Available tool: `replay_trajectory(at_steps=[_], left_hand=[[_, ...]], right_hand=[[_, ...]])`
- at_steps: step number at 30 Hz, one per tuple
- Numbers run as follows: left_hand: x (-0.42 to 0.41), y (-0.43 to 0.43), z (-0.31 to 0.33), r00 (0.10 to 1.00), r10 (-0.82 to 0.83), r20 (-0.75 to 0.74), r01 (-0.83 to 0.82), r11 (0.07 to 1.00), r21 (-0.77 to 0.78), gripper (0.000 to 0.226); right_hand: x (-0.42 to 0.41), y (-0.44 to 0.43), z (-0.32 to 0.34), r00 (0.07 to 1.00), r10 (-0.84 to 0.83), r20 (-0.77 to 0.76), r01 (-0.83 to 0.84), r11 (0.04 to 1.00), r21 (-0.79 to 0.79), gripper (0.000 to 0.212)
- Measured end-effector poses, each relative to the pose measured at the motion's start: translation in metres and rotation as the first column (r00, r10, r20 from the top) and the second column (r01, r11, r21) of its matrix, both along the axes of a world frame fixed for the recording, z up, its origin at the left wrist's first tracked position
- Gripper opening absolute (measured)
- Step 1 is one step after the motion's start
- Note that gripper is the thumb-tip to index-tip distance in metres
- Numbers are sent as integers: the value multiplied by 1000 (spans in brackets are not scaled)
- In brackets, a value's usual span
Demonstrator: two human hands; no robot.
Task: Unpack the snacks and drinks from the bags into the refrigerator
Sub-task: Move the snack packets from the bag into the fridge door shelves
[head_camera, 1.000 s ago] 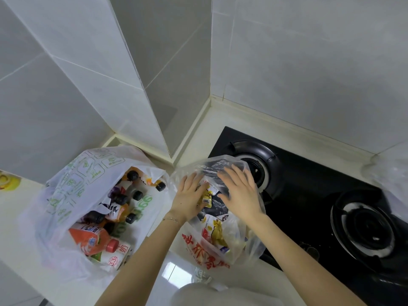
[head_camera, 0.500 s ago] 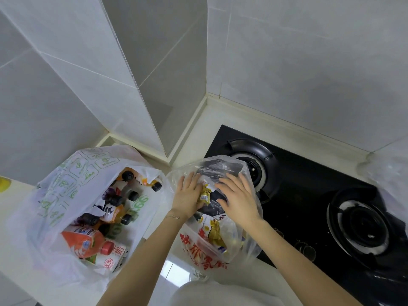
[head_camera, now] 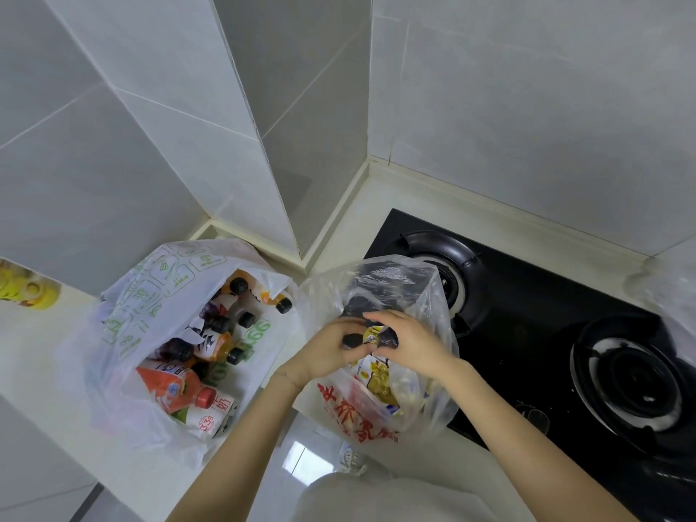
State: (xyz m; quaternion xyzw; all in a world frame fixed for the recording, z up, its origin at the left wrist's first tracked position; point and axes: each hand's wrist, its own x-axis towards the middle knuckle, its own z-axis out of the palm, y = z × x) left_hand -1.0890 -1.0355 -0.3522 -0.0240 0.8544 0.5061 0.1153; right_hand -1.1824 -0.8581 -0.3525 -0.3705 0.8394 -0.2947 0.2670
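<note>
open bags (head_camera: 124,333) 2 | hands (head_camera: 327,352) 2 | stove (head_camera: 527,295) 1 | burners (head_camera: 632,374) 2 | red-capped bottle (head_camera: 177,389) 1

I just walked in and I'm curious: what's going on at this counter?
A person is unpacking groceries. The left hand and the right hand are both in the mouth of the clear bag with red print, which sits at the edge of the black gas stove. Their fingers curl round small snack packets there. The white bag to its left lies open and holds drink bottles, with no hand on it.
</note>
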Motion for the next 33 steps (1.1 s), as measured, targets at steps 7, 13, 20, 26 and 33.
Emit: replay_trajectory(at_steps=[7, 13, 20, 26, 33], left_hand=[[8, 13, 6, 956, 202, 212, -239, 956, 170, 47], [2, 26, -16, 978, 91, 185, -20, 934, -356, 55], [11, 46, -40, 964, -66, 257, 217, 753, -621, 57], [17, 43, -39, 991, 16, 130, 61, 819, -571, 39], [23, 41, -28, 982, 142, 124, -77, 901, -426, 21]], right_hand=[[11, 14, 2, 981, -187, -60, 190, 981, 42, 38], [14, 43, -5, 950, -311, 17, 299, 928, 222, 40], [19, 60, -7, 926, -375, 35, 357, 904, 237, 43], [22, 56, 0, 913, -409, 17, 397, 895, 202, 45], [31, 57, 6, 855, -498, 144, 498, 866, 34, 29]])
